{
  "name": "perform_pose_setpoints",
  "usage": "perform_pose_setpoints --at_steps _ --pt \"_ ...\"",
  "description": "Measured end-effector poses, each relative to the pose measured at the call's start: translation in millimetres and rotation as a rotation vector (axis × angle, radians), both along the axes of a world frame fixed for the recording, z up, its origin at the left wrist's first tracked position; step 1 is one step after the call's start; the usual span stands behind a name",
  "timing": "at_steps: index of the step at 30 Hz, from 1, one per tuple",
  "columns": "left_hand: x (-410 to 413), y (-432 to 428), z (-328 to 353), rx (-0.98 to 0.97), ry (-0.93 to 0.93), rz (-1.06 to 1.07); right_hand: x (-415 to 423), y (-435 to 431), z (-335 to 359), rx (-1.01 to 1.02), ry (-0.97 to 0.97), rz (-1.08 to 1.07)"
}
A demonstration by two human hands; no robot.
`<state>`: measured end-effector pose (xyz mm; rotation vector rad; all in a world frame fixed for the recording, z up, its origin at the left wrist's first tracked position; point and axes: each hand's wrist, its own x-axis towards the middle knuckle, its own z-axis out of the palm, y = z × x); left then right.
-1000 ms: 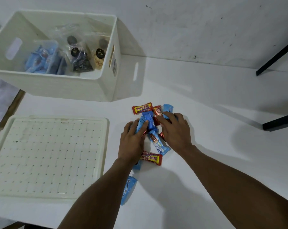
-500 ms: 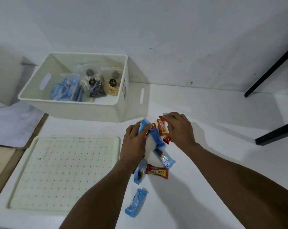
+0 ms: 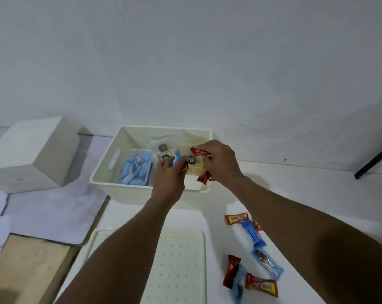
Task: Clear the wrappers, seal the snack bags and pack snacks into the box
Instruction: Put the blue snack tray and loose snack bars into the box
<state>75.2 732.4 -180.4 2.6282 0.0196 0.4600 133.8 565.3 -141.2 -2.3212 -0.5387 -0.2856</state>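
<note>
Both my hands are over the white box [image 3: 128, 189], each holding wrapped snacks. My left hand [image 3: 169, 178] grips blue snack bars [image 3: 177, 158] with a red end showing. My right hand [image 3: 222, 164] grips red snack bars [image 3: 200, 152]; another red end [image 3: 204, 177] sticks out below it. Inside the box lie a clear bag of blue snacks [image 3: 134, 168] and clear snack bags with dark round labels [image 3: 163, 148]. Several red and blue wrapped snacks [image 3: 252, 233] remain scattered on the white table [image 3: 295, 189] by my right forearm, among them a red bar [image 3: 261, 287].
A perforated white lid [image 3: 179, 266] lies flat on the table below my left arm. An upturned white container [image 3: 32, 154] stands left of the box on a pale sheet. A wooden surface [image 3: 25, 266] shows bottom left. A black bar [image 3: 374, 159] slants at the right edge.
Both hands lifted from the snack pile on the table with snacks in them and moved up over the box. The camera tilted up; the pile is now lower right.
</note>
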Motion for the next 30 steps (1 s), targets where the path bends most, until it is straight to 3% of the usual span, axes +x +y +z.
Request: perform_pose_setpoints --at_steps 6,14,24,30 --pt "28.3 49.4 -12.0 -0.103 0.308 -0.052 20.5 60.4 -32.9 -0.052 0.214 -0.027" --pt "58.7 68.6 -26.6 -0.167 0.589 -0.131 38.9 75.6 -49.9 -0.106 0.455 0.02" --pt "25.1 57.6 -4.9 -0.162 0.508 -0.125 8.6 51.0 -27.9 -0.052 0.49 -0.087" --pt "-25.5 12.4 4.9 -0.1 0.276 -0.093 -54.2 -2.9 -15.3 0.021 0.297 -0.197"
